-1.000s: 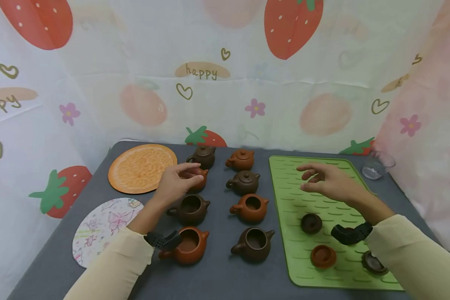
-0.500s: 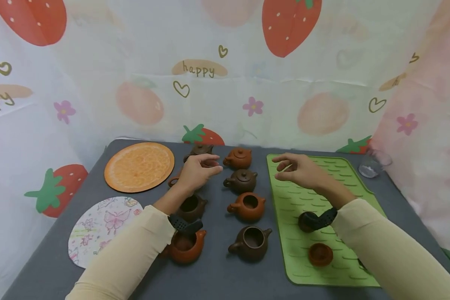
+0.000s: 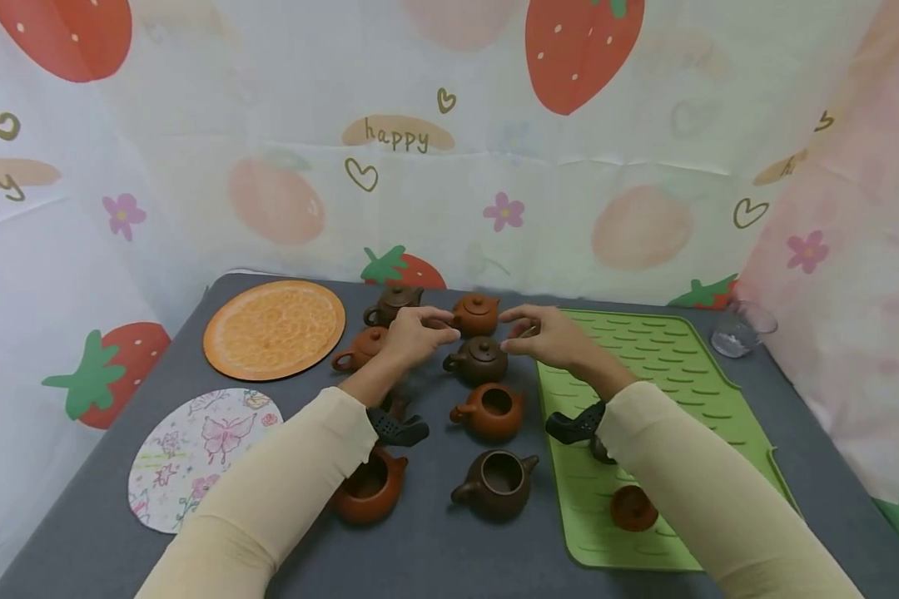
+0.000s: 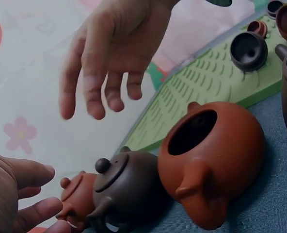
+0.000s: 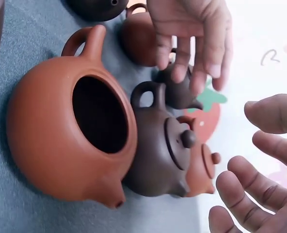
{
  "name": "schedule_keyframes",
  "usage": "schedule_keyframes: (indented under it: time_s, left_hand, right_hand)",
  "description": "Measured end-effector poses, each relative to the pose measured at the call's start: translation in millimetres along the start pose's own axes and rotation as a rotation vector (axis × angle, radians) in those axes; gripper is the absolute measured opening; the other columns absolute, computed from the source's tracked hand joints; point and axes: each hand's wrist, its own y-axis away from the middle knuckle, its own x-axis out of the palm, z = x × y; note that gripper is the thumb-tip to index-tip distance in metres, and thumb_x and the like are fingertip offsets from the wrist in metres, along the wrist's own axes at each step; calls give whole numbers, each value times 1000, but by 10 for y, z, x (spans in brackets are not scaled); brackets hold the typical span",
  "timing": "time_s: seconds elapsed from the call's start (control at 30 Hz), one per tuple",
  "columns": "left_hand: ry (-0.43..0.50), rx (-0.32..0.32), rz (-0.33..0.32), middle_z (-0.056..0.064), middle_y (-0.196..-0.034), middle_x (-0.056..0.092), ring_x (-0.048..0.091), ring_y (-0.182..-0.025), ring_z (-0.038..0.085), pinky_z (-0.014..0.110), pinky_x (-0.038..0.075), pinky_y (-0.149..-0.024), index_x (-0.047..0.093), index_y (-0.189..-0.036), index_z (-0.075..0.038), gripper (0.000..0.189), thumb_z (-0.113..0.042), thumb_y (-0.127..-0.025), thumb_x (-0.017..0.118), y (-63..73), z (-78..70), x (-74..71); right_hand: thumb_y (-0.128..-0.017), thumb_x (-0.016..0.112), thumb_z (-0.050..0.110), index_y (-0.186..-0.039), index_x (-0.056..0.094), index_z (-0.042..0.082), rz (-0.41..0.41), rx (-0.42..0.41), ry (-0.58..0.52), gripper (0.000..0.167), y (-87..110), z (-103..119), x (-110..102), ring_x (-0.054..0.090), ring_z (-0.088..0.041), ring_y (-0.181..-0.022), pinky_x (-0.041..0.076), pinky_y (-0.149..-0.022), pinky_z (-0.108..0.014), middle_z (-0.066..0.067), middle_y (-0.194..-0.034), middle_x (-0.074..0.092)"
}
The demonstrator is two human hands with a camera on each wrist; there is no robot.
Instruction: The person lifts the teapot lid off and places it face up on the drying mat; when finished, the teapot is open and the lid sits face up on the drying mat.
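Note:
My left hand hovers over the teapots with loosely bent, empty fingers. Facing it, my right hand is also empty, its fingers apart. Between and just below them stands a lidded dark brown teapot; behind it is a lidded reddish-brown teapot. Nearer me in that column come a lidless reddish-brown teapot and a lidless dark teapot. In the right wrist view, fingers of my right hand are spread beside the lidded pots. The left wrist view shows both lids seated.
Left of these, another column holds a lidded dark teapot, a lidded reddish one and a lidless reddish one; my left arm covers part of it. Loose lids lie on the green mat. A glass pitcher and two round mats flank the table.
Both hands have moved in toward the middle column: the left hand rightward from the left column, the right hand leftward off the green mat. The teapots and lids have stayed put.

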Motion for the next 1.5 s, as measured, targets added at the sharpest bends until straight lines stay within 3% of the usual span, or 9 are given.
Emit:
schedule_keyframes:
  time_s: [0.2, 0.43, 0.6, 0.9, 1.17, 1.5]
  left_hand:
    - [-19, -74, 7, 9, -107, 66, 60, -95, 26, 39, 50, -77, 69, -118, -5, 33, -17, -88, 74, -42, 41, 45]
    - [-80, -139, 17, 8, -98, 68, 63, -88, 24, 37, 51, -73, 71, -113, -6, 31, -17, -85, 76, -60, 151, 99]
    - [-73, -141, 35, 8, -91, 67, 63, -81, 23, 36, 51, -68, 72, -110, -5, 26, -13, -86, 75, -56, 161, 142]
    - [-134, -131, 27, 8, -92, 63, 58, -76, 24, 33, 47, -58, 75, -86, -9, 4, -12, -85, 76, -45, 133, 212]
    - [-149, -124, 18, 7, -91, 63, 58, -70, 22, 32, 47, -56, 76, -84, -10, 4, -14, -85, 76, -52, 155, 240]
    - [-149, -127, 15, 6, -88, 64, 58, -70, 21, 32, 47, -56, 76, -83, -9, 5, -14, -85, 77, -55, 148, 248]
  right_hand:
    - [-91, 68, 15, -132, 56, 5, -13, 7, -21, 44, -135, 3, 128, 59, -38, -94, 47, -77, -50, -14, -104, 60]
    - [-90, 68, 10, -127, 58, -2, -10, -32, -3, 40, -246, -32, 280, 59, -38, -82, 45, -63, -38, -15, -94, 62]
    - [-89, 70, 9, -126, 59, -2, -28, -24, 8, 40, -267, -61, 325, 58, -29, -75, 44, -62, -35, -16, -92, 62]
    - [-90, 69, 12, -122, 62, -1, -70, 1, 84, 35, -301, -92, 394, 58, -25, -75, 47, -64, -36, -15, -94, 62]
    - [-90, 70, 16, -109, 70, 5, -122, 2, 221, 22, -327, -103, 441, 59, -23, -78, 48, -65, -35, -10, -94, 64]
    - [-92, 68, 15, -100, 71, 6, -182, 1, 240, 13, -333, -99, 464, 60, -21, -77, 49, -66, -36, -5, -88, 65]
